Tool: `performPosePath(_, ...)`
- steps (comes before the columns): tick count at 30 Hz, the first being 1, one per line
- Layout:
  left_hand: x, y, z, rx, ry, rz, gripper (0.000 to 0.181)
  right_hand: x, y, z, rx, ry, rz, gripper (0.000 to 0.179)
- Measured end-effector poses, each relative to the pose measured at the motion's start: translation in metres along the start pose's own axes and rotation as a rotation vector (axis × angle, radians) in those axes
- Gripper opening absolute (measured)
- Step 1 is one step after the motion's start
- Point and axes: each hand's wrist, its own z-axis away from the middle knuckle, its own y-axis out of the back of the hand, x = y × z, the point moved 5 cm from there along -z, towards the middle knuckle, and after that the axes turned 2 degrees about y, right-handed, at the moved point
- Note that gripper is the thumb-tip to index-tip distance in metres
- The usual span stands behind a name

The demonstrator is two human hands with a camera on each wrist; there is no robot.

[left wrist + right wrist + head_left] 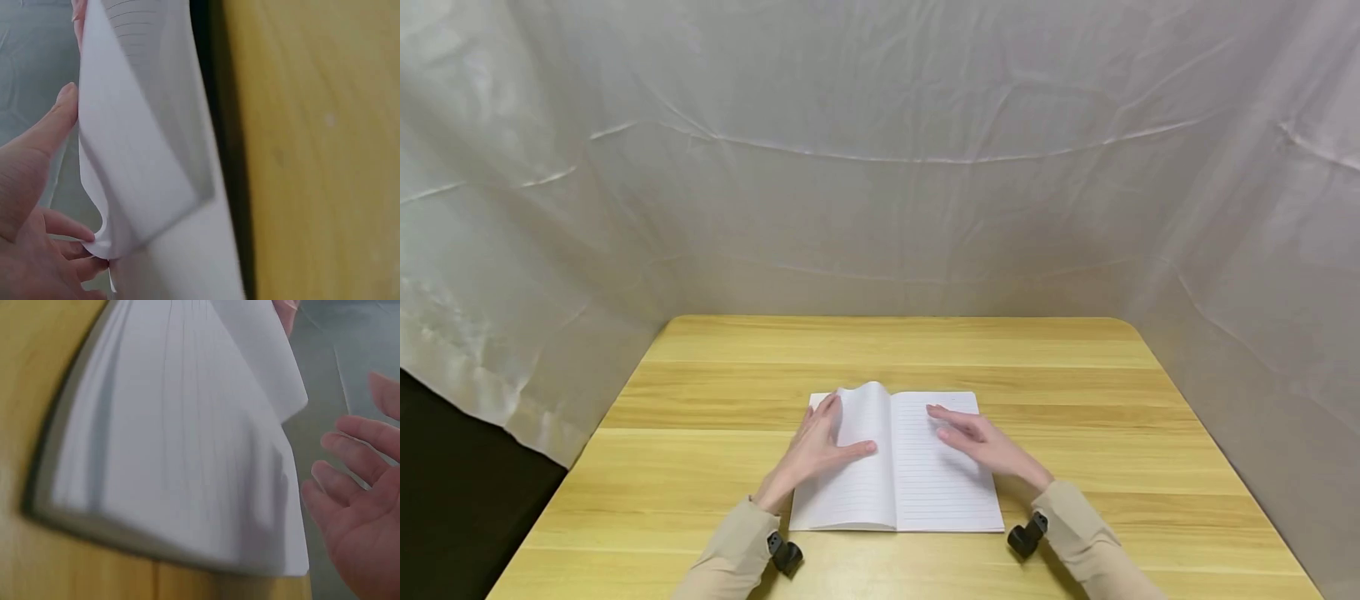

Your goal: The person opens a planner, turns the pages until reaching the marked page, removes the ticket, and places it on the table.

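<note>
My left hand (816,450) is resting splayed on a white, ruled-paper notebook (917,487), left page (861,492) curving; my right hand (988,442) is hovering loose-fingered over the right page (943,504).

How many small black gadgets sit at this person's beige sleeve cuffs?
2: one small, black, rounded gadget at the left beige fabric cuff, and a matching black gadget at the right beige fabric cuff.

Open lined notebook (898,479) on a yellowish wood-grain table (895,354).
</note>
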Motion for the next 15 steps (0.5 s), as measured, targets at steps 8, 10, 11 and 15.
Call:
performPosePath(8, -0.007, 0.003, -0.002, 0.009, 0.009, -0.108, 0.115, 0.014, 0.012, 0.003, 0.072, -0.052, 0.020, 0.048)
performPosePath(10, -0.009, 0.003, -0.003, 0.013, 0.002, -0.118, 0.116, 0.016, 0.015, 0.002, 0.091, -0.048, 0.031, 0.047)
performPosePath(11, -0.009, 0.003, -0.003, 0.014, -0.001, -0.123, 0.116, 0.017, 0.016, 0.002, 0.100, -0.045, 0.041, 0.047)
performPosePath(15, -0.011, 0.004, -0.005, 0.010, 0.008, -0.132, 0.118, 0.022, 0.020, 0.001, 0.128, -0.040, 0.070, 0.045)
